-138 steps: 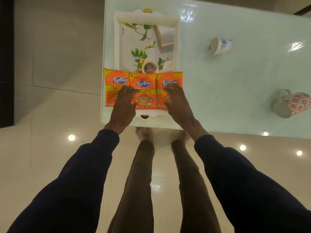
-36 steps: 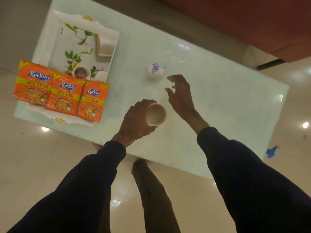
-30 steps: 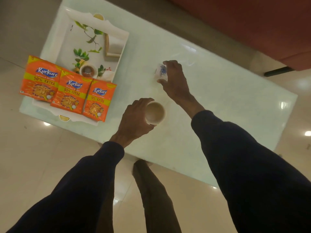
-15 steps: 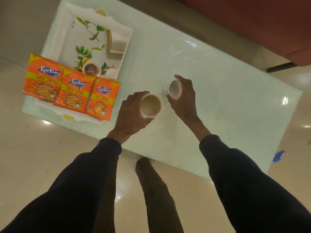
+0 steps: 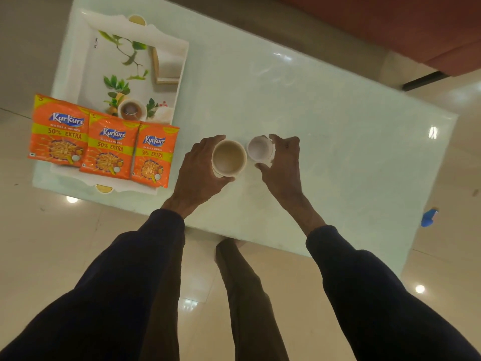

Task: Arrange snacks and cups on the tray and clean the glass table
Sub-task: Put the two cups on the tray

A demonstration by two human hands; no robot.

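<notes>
Three packets (image 5: 109,144) and one cup already on the tray (image 5: 78,61), off to the left hand's (image 5: 197,173) left — that hand grips a mug (image 5: 229,158), right hand (image 5: 282,162) grips a small cup (image 5: 259,151), both over the table (image 5: 338,152) — traying and wiping remain.

tray (image 5: 78,56) on table (image 5: 325,126) far-left | three snack packs (image 5: 109,149) side by side across tray's near end | two cups, larger cup (image 5: 229,158) left of smaller cup (image 5: 259,151), right of tray, mid-table
</notes>
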